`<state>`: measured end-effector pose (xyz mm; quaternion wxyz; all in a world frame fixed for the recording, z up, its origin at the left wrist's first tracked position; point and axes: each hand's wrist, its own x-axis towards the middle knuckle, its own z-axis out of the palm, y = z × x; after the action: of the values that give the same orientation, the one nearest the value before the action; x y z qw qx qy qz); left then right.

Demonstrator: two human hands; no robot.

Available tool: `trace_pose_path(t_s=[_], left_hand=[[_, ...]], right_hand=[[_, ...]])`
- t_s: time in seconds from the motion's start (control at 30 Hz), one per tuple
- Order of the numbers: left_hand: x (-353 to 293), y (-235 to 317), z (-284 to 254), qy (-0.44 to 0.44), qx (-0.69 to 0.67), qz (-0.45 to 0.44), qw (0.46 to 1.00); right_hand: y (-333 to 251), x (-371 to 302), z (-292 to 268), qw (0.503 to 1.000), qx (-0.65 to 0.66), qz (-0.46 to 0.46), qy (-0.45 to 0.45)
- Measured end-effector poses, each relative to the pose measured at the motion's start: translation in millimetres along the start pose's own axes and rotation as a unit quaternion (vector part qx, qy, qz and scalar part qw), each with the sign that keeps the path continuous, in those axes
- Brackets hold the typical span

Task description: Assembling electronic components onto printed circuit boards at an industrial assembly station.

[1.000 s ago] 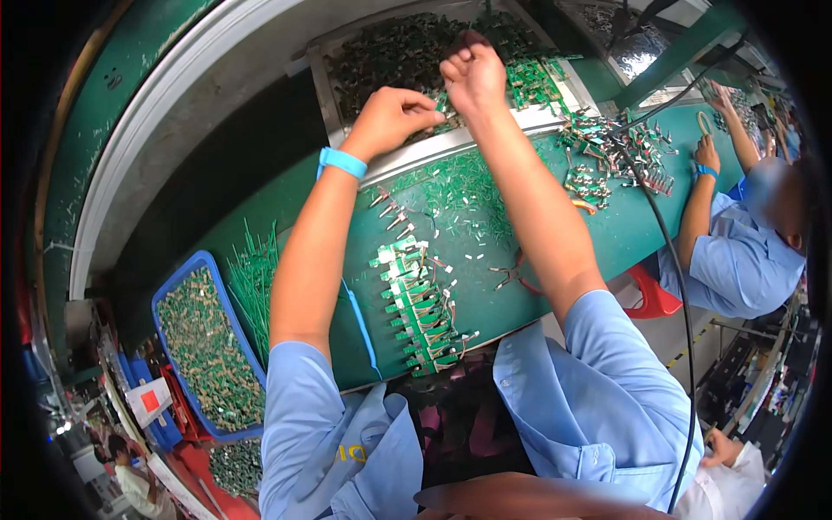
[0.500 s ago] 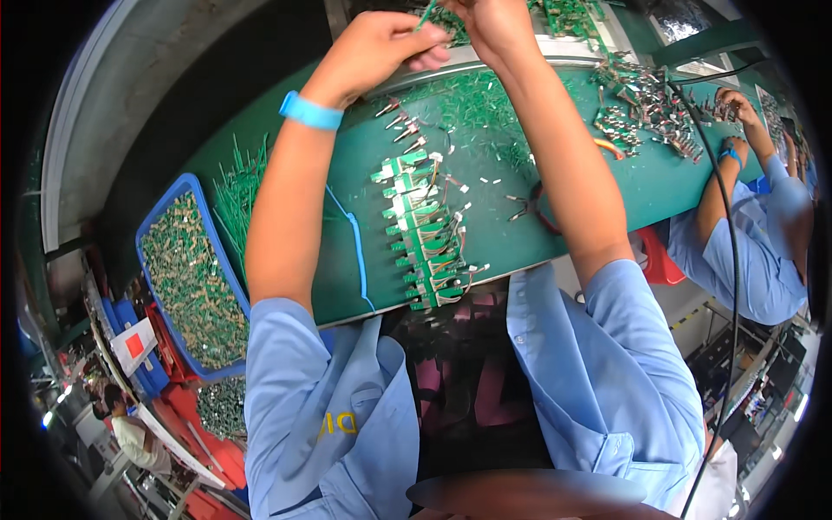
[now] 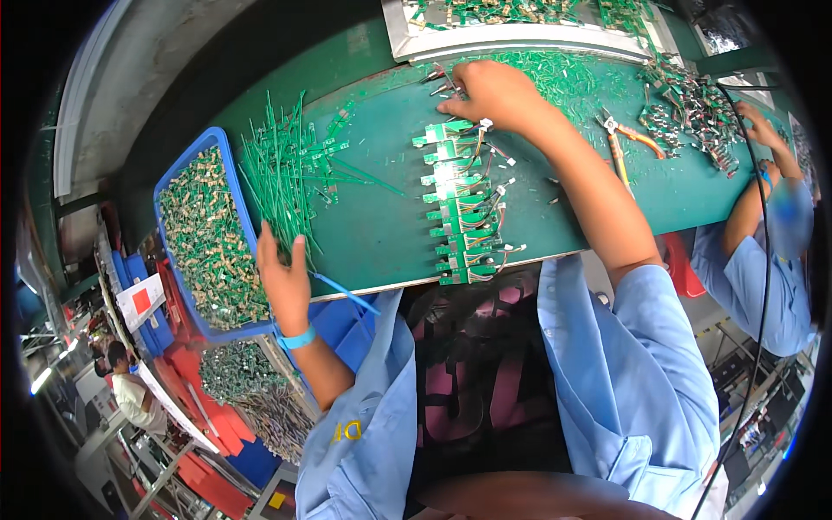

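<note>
Right hand (image 3: 490, 91) pinches small wired parts at top of the row of small green circuit boards (image 3: 459, 204) mid green surface (image 3: 373, 225); left hand (image 3: 284, 277) open by loose green strips (image 3: 286, 173); seat each board square, don't snag wires.

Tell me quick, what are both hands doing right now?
Left hand open on green strips beside blue bin. Right hand fingering small parts above circuit-board row. Pliers lie alongside.
</note>
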<state>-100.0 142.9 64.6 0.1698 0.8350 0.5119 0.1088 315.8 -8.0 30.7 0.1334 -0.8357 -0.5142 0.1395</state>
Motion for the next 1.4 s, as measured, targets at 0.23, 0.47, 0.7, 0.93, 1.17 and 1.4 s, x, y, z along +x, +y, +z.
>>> trace_pose_path(t_s=[0.23,0.47,0.7,0.93,1.17,1.4], left_hand=[[-12,80,29,-0.03,-0.195,0.172,0.965],[44,150,90,-0.113,-0.366,0.191,0.904],[64,170,128,-0.147,-0.369,0.242,0.885],[73,170,134,-0.209,-0.326,0.186,0.903],[81,153,144,-0.245,-0.417,0.168,0.859],[86,163,127,-0.286,-0.387,0.166,0.861]], right_hand=[[1,-1,-10,0.99,0.093,-0.088,0.067],[15,-10,-12,0.949,0.222,-0.183,0.127],[18,-21,-15,0.94,0.324,-0.094,0.053],[31,-40,0,0.935,0.338,-0.087,0.056],[67,-186,-48,0.997,0.067,-0.006,-0.033],[81,-237,-48,0.991,-0.13,-0.002,-0.032]])
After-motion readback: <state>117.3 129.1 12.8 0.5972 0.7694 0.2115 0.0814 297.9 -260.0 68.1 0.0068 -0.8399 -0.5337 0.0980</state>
